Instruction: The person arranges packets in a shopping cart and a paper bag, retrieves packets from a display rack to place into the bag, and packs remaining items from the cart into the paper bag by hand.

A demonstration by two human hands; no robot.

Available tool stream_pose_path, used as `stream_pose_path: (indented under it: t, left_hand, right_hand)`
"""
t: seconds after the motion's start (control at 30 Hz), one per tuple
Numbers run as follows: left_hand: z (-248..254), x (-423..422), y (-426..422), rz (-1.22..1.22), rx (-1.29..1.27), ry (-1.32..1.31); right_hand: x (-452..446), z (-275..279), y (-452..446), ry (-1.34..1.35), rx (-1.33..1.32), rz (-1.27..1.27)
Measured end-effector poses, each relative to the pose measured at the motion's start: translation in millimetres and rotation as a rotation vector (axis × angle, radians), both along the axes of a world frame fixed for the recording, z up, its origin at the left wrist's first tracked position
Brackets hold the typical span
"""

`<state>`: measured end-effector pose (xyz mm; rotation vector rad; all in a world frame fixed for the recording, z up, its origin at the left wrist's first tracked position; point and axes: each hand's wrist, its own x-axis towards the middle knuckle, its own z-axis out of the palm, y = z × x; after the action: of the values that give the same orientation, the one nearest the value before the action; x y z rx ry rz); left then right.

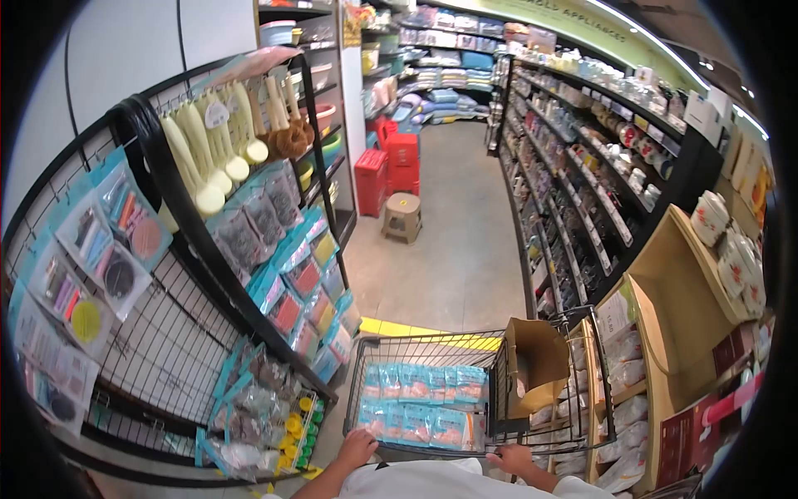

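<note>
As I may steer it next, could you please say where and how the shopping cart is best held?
I'd probably hold the shopping cart by its near rim, from the person's side: it spans the cart's width, while a rack crowds the left.

Bright light reaches me from a strip (669, 56) overhead, leaving a soft sheen on the floor (453, 191). My wide view bows at its edges, with black corners.
</note>
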<state>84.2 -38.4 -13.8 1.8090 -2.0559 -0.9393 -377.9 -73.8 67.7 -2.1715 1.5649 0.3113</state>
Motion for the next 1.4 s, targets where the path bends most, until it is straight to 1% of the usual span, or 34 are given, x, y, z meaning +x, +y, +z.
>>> stream_pose_path:
  t: [0.07, 0.13, 0.23, 0.27, 0.3, 0.33, 0.37, 0.4, 0.43, 0.47, 0.5, 0.53, 0.57, 0.6, 0.63, 0.67, 0.7, 0.77, 0.8, 0.83, 0.93, 1.0, 1.07, 1.1, 1.17, 1.2, 1.27, 1.3, 1.37, 1.4]
  left_hand:
    - [6, 11, 6, -0.069, -0.162, 0.005]
    - [5, 19, 8, -0.107, -0.335, 0.04]
    - [-14, 32, -5, -0.101, -0.137, 0.156]
    - [6, 30, -8, 0.047, -0.113, 0.28]
    - [27, 31, -15, 0.092, -0.094, 0.286]
    - [66, 31, -30, 0.141, -0.075, 0.292]
    - [107, 31, -46, 0.193, -0.057, 0.296]
    - [148, 32, -62, 0.176, -0.211, 0.349]
    - [190, 34, -77, 0.158, -0.36, 0.398]
    - [229, 38, -89, 0.138, -0.536, 0.385]
    - [267, 41, -98, 0.112, -0.707, 0.371]
    - [318, 40, -101, 0.091, -0.829, 0.383]
    - [368, 38, -98, 0.076, -0.958, 0.402]
    - [405, 38, -92, 0.041, -1.145, 0.366]
    - [437, 40, -83, 0.008, -1.325, 0.326]
    - [469, 45, -75, -0.134, -1.455, 0.312]
    - [497, 39, -66, -0.192, -1.609, 0.335]
    - [539, 33, -65, -0.404, -1.909, 0.438]
    - [549, 34, -57, -0.405, -1.971, 0.391]
    - [558, 38, -50, -0.403, -2.037, 0.342]
    - [591, 65, -21, -0.794, -1.908, -0.222]
    - [595, 56, -26, -0.701, -1.996, -0.102]
    - [595, 53, -25, -0.59, -2.019, -0.092]
    - [595, 56, -21, -0.532, -1.998, -0.142]
    - [594, 52, -23, -0.434, -2.061, -0.122]
    - [593, 45, -30, -0.392, -2.146, -0.051]
    - [594, 38, -35, -0.301, -2.253, -0.005]
    - [596, 37, -35, -0.254, -2.272, -0.036]
    - [602, 31, -30, -0.301, -2.189, -0.103]
    - [608, 22, -22, -0.387, -2.08, -0.137]
  right_hand:
    - [4, 1, 2, 0.017, 0.014, -0.004]
    - [1, -12, 4, 0.024, 0.015, -0.004]
    - [-5, -45, 3, 0.046, -0.063, 0.07]
    - [3, -36, 4, 0.031, -0.087, 0.019]
    - [12, -27, 2, 0.015, -0.108, -0.03]
    - [28, -5, -3, -0.001, -0.131, -0.076]
    - [41, 17, -10, -0.022, -0.227, -0.131]
    - [54, 43, -18, -0.041, -0.32, -0.184]
    - [68, 73, -29, -0.164, -0.418, -0.187]
    - [84, 108, -40, -0.289, -0.509, -0.197]
    - [97, 148, -51, -0.398, -0.622, -0.109]
    - [115, 211, -57, -0.41, -0.737, -0.031]
    - [123, 259, -67, -0.48, -0.946, 0.141]
    - [131, 308, -68, -0.585, -1.078, 0.219]
    - [137, 350, -66, -0.679, -1.226, 0.269]
    - [142, 391, -58, -0.721, -1.328, 0.323]
    - [144, 429, -43, -0.711, -1.383, 0.379]
    - [158, 472, -25, -0.892, -1.527, 0.492]
    - [163, 489, -19, -0.952, -1.586, 0.565]
    - [168, 493, -16, -0.993, -1.603, 0.615]
    - [177, 502, -23, -1.025, -1.593, 0.7]
    - [178, 504, -31, -1.037, -1.585, 0.725]
    - [179, 505, -37, -1.05, -1.577, 0.74]
    - [179, 506, -38, -1.055, -1.574, 0.747]
    - [180, 507, -42, -1.064, -1.569, 0.76]
    - [179, 507, -44, -1.068, -1.566, 0.765]
    - [179, 508, -45, -1.074, -1.565, 0.776]
    - [180, 509, -46, -1.076, -1.567, 0.78]
    - [178, 509, -46, -1.08, -1.576, 0.78]
    - [178, 509, -46, -1.083, -1.581, 0.777]
